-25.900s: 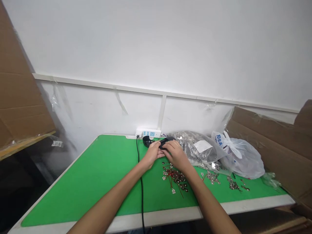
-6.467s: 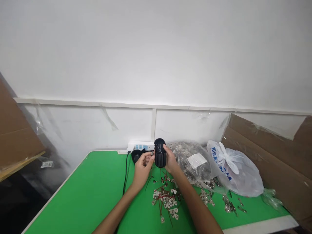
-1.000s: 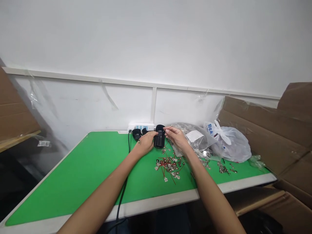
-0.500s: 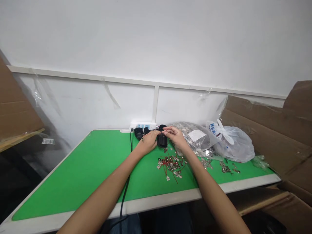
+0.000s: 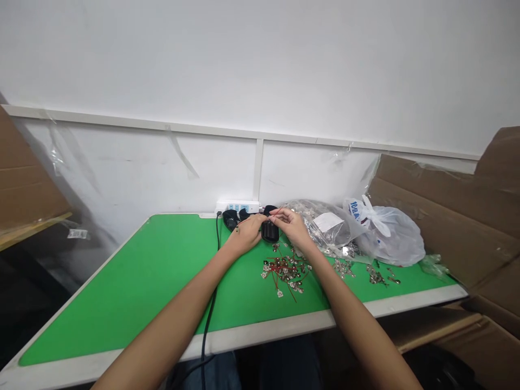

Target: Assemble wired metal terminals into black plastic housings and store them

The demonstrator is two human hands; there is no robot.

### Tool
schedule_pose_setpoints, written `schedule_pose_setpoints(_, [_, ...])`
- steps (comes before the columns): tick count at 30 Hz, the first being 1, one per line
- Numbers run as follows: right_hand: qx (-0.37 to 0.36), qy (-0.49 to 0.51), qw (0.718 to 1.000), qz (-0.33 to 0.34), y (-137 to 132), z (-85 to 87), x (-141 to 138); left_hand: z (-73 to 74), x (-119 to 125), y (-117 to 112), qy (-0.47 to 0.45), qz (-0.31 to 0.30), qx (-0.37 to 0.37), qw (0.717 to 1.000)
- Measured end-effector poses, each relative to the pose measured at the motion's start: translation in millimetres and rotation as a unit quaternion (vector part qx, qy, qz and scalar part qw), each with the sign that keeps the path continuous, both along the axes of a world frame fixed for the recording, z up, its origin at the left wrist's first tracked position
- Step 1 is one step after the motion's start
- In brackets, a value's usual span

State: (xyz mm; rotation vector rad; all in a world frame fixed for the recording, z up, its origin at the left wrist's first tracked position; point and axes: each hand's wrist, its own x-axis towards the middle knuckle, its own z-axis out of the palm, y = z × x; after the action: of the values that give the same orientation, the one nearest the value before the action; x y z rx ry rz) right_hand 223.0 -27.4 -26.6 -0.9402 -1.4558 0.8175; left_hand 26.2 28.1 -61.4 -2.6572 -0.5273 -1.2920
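Observation:
My left hand (image 5: 247, 234) and my right hand (image 5: 293, 227) meet above a black rounded object (image 5: 270, 232) near the back of the green table. Both hands are closed, fingertips pinched close together. A thin red cord (image 5: 278, 210) sticks up from the fingers of my right hand, and a reddish strand also shows by my left hand. What lies right between the fingertips is too small to make out. Below the hands is a loose pile of small silvery charms with red cords (image 5: 284, 271).
A white power strip (image 5: 238, 207) and a black item (image 5: 231, 220) lie by the wall. A black cable (image 5: 210, 314) runs over the front edge. On the right are a clear bag of metal pieces (image 5: 320, 225), a tied white bag (image 5: 396, 235), small metal piles (image 5: 376, 274) and cardboard (image 5: 439, 216).
The view has shifted slightly. Both hands stay pinched together above the black object, with only slight finger movement; the pile looks the same.

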Motion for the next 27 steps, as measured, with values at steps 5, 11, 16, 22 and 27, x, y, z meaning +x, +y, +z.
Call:
schedule_pose_setpoints(5, [0.015, -0.01, 1.0, -0.02, 1.4, -0.4, 0.0, -0.1, -0.3, 0.5, 0.004, 0.006, -0.014, 1.0])
schedule_pose_setpoints(11, [0.014, -0.01, 1.0, -0.019, 0.2, 0.0, -0.3, -1.1, 0.8, 0.9, 0.008, 0.007, -0.006, 1.0])
schedule_pose_setpoints(16, [0.019, -0.019, 1.0, -0.017, 1.2, -0.9, -0.2, 0.0, 0.7, 0.1, 0.006, 0.005, -0.01, 1.0])
schedule_pose_setpoints(22, [0.018, -0.023, 0.999, -0.014, 3.1, -3.1, 0.3, 1.3, -0.4, -0.9, 0.01, 0.0, -0.012, 1.0])
schedule_pose_setpoints(27, [0.028, -0.056, 0.998, -0.031, 2.5, -3.7, -0.2, 1.2, -1.6, -0.4, 0.011, -0.005, -0.008, 1.0])
